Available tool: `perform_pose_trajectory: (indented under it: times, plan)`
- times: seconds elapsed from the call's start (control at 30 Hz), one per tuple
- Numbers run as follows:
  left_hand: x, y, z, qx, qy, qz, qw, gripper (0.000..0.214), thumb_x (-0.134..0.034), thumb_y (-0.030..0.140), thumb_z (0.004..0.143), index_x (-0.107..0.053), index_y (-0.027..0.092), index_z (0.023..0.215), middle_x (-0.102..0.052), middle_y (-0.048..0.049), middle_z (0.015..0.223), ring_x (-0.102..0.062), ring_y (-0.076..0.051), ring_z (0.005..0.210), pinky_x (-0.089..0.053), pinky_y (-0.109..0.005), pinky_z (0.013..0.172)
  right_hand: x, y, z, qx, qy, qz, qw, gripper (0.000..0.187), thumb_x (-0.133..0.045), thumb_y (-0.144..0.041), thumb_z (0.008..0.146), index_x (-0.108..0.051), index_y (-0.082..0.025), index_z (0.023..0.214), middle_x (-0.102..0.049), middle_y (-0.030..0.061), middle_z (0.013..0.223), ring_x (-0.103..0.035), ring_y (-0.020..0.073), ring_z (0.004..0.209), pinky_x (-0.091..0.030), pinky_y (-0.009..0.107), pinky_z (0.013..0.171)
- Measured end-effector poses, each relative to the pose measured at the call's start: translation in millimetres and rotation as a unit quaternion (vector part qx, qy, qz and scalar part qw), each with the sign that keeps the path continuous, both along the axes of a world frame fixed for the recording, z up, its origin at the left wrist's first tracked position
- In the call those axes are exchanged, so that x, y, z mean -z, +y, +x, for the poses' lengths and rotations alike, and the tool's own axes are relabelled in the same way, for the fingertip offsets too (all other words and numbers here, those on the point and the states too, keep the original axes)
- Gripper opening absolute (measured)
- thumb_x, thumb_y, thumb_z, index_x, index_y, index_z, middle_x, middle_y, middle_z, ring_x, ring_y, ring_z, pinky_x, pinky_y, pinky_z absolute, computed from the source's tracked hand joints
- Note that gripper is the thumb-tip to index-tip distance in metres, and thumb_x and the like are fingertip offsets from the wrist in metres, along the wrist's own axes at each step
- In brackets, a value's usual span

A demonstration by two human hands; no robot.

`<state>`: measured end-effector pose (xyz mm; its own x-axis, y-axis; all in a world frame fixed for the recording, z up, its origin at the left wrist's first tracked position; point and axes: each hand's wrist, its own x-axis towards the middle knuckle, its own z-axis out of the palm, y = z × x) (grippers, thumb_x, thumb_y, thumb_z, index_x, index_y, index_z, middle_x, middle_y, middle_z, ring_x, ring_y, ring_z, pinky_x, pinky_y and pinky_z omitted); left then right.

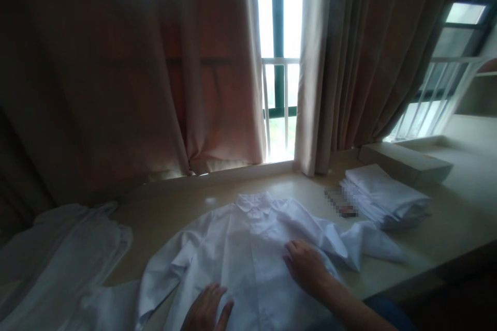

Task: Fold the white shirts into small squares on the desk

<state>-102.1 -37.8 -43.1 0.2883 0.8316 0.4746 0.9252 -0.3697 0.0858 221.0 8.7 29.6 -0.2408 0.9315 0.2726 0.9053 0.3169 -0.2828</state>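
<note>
A white long-sleeved shirt lies spread front up, its collar pointing toward the window and a row of buttons down the middle. My left hand rests on the lower left of the shirt, thumb apart from the fingers. Higher up, on the chest at the right, my right hand lies with its fingers slightly bent against the fabric; it appears to hold nothing. The left sleeve in view hangs down beside the body, while the right one stretches out in wrinkles. The shirt's hem is out of view.
Loosely piled white garments lie at the left. A neat stack of folded white shirts stands at the right, beside a small blurred-out item and a long pale box. Curtains hang behind the pale surface.
</note>
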Motion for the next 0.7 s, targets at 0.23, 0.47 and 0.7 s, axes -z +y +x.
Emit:
perform_pose_trajectory:
  times: [0.23,0.47,0.7]
  plan:
    - [5.7,51,22,-0.127,0.033,-0.169,0.977,0.063,-0.035,0.062,0.086,-0.035,0.034,0.143,-0.026,-0.0027,0.155,-0.016,-0.028,0.144,-0.016,-0.055,0.115,38.1,67,-30,0.0,-0.002,-0.05,0.999,0.053,-0.041,-0.05,0.093,-0.04,-0.028,0.141,-0.035,0.009,0.149,-0.026,0.032,0.138,-0.019,0.053,0.11]
    - [14.2,55,24,-0.133,0.055,-0.164,0.976,0.062,-0.032,0.059,0.088,-0.029,0.035,0.145,-0.019,-0.001,0.157,-0.011,-0.027,0.145,-0.008,-0.053,0.116,71.2,104,-22,0.025,-0.024,-0.133,0.991,0.078,-0.029,-0.074,0.086,-0.025,-0.029,0.15,-0.01,0.0062,0.158,0.0,0.0342,0.144,0.001,0.056,0.111]
    - [0.6,62,28,-0.134,0.029,-0.155,0.978,0.059,-0.042,0.058,0.084,-0.047,0.032,0.137,-0.042,-0.0083,0.147,-0.032,-0.031,0.137,-0.021,-0.053,0.111,67.0,102,-11,-0.049,-0.039,-0.135,0.989,0.084,-0.03,-0.078,0.083,-0.023,-0.028,0.15,-0.012,0.0084,0.158,-0.002,0.0341,0.144,0.0,0.056,0.112]
